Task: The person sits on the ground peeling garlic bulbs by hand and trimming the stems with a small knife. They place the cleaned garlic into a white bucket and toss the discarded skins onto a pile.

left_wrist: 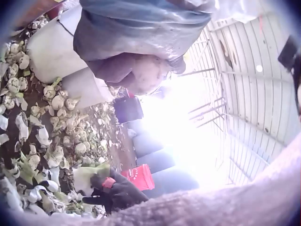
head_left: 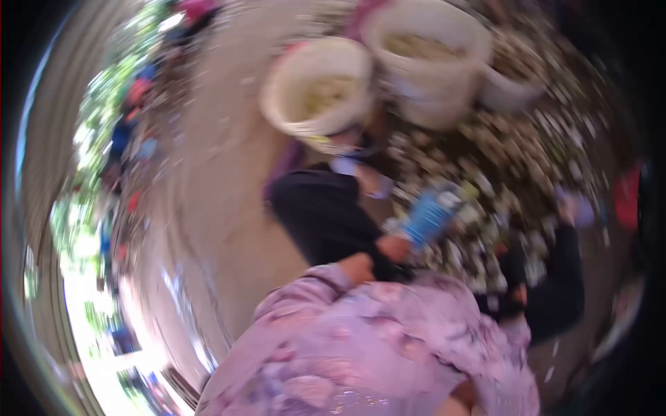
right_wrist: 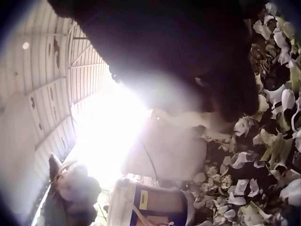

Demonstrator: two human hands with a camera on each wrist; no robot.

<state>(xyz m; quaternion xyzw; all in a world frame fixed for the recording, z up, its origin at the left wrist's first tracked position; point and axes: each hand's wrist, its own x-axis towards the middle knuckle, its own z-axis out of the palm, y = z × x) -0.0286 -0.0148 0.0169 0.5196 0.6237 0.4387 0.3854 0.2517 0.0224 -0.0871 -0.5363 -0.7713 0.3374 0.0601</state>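
Note:
My left hand (head_left: pixel 428 216), in a blue plastic glove, reaches over a heap of pale vegetables (head_left: pixel 479 260) in the blurred head view. In the left wrist view its fingers curl round a pale, knobbly vegetable bulb (left_wrist: pixel 149 74), partly hidden by the glove. My right hand (head_left: pixel 512 267) is a dark shape low over the near side of the heap. In the right wrist view that hand is a dark silhouette against glare, with a pale strip (right_wrist: pixel 188 117) along its lower edge; I cannot tell whether its fingers grip it.
A white bucket (head_left: pixel 274 97) stands beyond my left knee (head_left: pixel 312 201), holding greenish pieces. Next to it stands a larger pale container (head_left: pixel 433 90). Peelings and leaf scraps (right_wrist: pixel 240 186) litter the ground. A red bag (left_wrist: pixel 140 177) lies beyond the heap. Bare floor (head_left: pixel 215 159) runs along the left.

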